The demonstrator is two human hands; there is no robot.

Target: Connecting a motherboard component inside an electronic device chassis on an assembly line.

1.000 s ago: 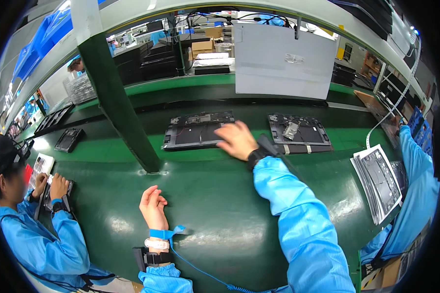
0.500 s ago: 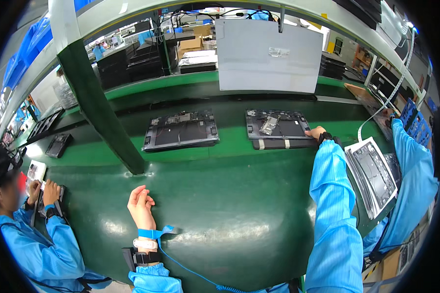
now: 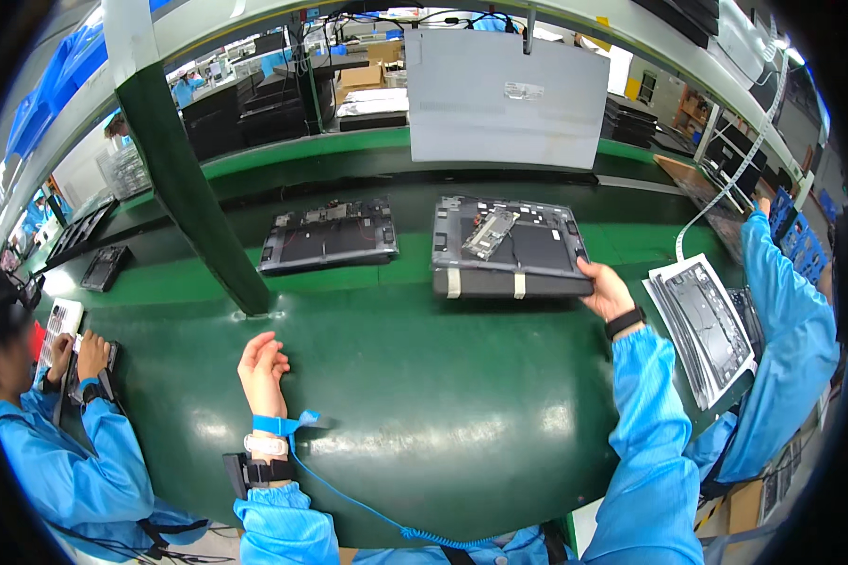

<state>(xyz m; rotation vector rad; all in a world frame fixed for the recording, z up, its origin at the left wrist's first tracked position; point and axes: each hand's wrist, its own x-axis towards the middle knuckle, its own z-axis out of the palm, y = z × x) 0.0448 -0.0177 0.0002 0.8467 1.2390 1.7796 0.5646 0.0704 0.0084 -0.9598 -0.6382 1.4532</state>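
My right hand [image 3: 607,290] grips the near right corner of an opened laptop base [image 3: 545,247], thumb on top. A loose circuit board [image 3: 492,234] with a dark cable lies on that base. Beneath it is a flat black slab [image 3: 485,285] with two pale tape strips on its front edge; whether my fingers reach under the slab is hidden. My left hand [image 3: 265,372] hovers over the green mat [image 3: 424,377], fingers loosely bent and apart, holding nothing. A blue wrist strap [image 3: 275,426] with a coiled cord circles that wrist.
Another opened laptop base [image 3: 330,240] lies left of the held one. A green-wrapped post [image 3: 193,198] rises at left. Papers with a laptop picture [image 3: 702,315] lie at right. Co-workers in blue sleeves [image 3: 113,457] flank me. A grey panel [image 3: 504,99] stands behind.
My right hand has drawn the laptop base, with its board and the black slab, nearer and slightly left. The left hand stays almost in place. The whole view has shifted a little.
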